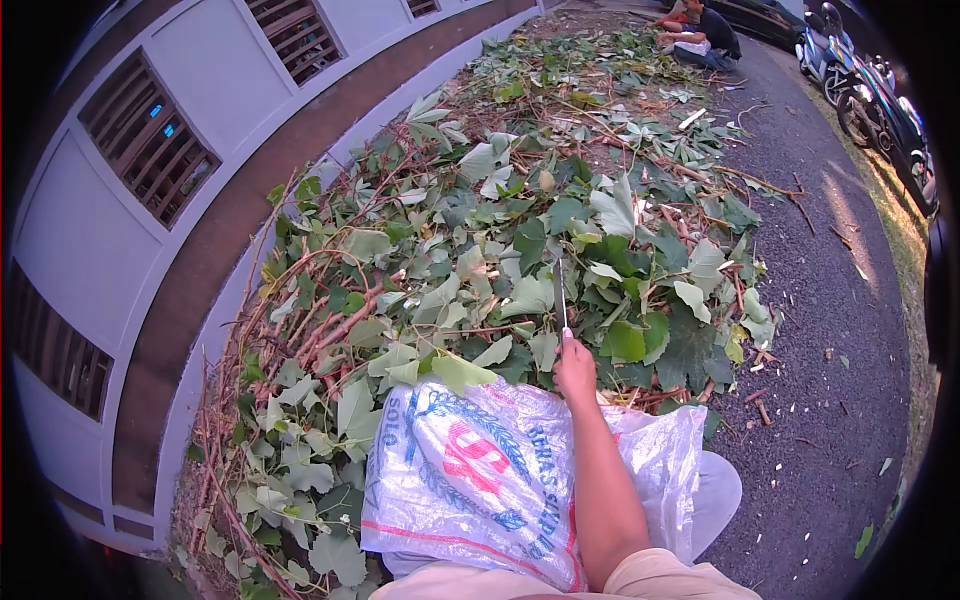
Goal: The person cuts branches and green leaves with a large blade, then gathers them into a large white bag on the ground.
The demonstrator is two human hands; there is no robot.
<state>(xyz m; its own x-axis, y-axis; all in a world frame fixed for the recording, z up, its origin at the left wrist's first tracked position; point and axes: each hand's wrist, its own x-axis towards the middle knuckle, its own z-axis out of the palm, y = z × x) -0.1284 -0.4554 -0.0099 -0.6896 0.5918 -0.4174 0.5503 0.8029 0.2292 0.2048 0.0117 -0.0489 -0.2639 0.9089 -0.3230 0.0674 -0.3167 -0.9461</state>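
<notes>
My right hand (575,370) is closed around the handle of a knife (559,290), its blade pointing away from me over the leaves. Beneath that forearm, a white woven plastic sack (450,470) with red and blue print is spread across my lap. Just past the sack lies a heap of cut leafy branches (530,295) with broad green leaves and reddish-brown stems. My left hand is not visible.
A white wall (225,75) with slatted windows runs along the left. To the right is an asphalt path (800,330) with scattered twigs and chips. Parked motorcycles (870,100) stand at the upper right. A crouching person (705,35) works at the heap's far end.
</notes>
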